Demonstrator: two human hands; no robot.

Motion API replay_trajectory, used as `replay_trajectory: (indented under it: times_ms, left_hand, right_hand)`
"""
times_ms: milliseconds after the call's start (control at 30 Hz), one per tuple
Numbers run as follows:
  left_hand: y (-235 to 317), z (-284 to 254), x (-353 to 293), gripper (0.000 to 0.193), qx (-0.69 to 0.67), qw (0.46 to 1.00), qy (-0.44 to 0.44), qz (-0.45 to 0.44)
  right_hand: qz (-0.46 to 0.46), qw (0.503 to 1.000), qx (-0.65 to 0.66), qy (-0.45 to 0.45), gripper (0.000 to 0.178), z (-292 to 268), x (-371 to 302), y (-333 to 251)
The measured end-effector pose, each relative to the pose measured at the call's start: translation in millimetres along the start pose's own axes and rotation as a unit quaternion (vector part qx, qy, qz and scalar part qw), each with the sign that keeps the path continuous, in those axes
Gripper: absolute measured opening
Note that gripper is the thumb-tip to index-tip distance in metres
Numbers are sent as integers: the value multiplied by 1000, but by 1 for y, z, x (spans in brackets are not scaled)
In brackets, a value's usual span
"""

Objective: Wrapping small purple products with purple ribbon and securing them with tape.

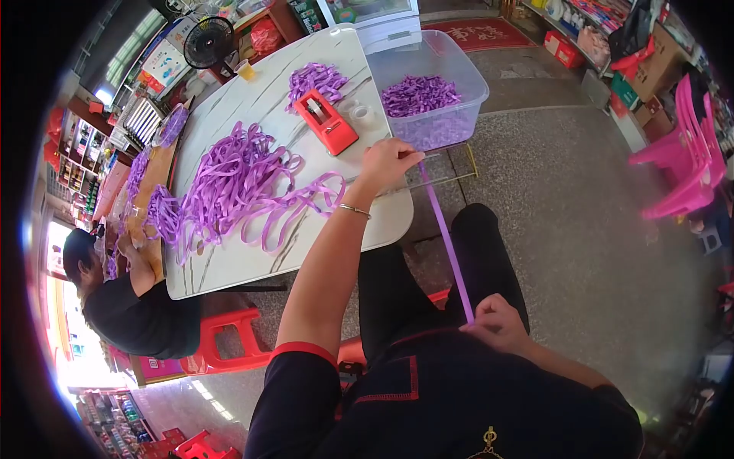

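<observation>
A purple ribbon strap (444,233) is stretched taut between my two hands, off the right side of the table. My left hand (388,162) pinches its far end beside the table corner. Close to my body, my right hand (497,324) pinches the near end over my lap. A large tangled heap of purple straps (237,176) lies on the white marbled table (321,241), left of my forearm. Behind my left hand stand a red tape dispenser (327,122) and a small pile of folded purple straps (316,81).
A clear plastic bin (474,96) holding purple bundles stands right of the table on a metal frame. At the left, another person (126,298) works with purple straps. A yellow cup (245,71) sits by a black fan (209,42). Pink chairs (688,153) are at the right.
</observation>
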State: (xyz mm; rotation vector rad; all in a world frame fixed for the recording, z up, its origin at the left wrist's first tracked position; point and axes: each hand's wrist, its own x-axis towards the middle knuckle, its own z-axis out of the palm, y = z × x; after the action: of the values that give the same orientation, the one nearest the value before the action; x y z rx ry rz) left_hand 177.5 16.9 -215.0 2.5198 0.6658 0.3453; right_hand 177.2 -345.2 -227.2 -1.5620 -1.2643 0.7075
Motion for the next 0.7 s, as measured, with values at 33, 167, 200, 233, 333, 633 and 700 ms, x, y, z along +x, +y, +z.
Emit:
replay_trajectory:
  times_ms: [33,167,200,233,333,633,700]
  left_hand:
    - [-1,0,0,25,-16,1000,0,-1]
    - [-2,-1,1,25,-14,1000,-13,-4]
    - [-3,-1,1,25,-15,1000,-12,-5]
    - [-3,-1,1,25,-16,1000,-12,-5]
    - [0,-2,2,30,-3,1000,-21,-3]
    - [-8,2,4,25,-18,1000,-15,-9]
    - [-5,2,4,24,-25,1000,-16,-10]
  right_hand:
    - [3,1000,1,-3,8,0,0,0]
    - [-1,1000,4,-1,8,2,0,2]
    - [4,1000,3,-8,8,1,0,1]
    - [8,1000,2,-14,8,0,0,0]
    - [26,999,14,-17,8,-1,0,0]
    - [86,994,62,-40,10,2,1,0]
    - [98,992,75,-38,10,3,0,0]
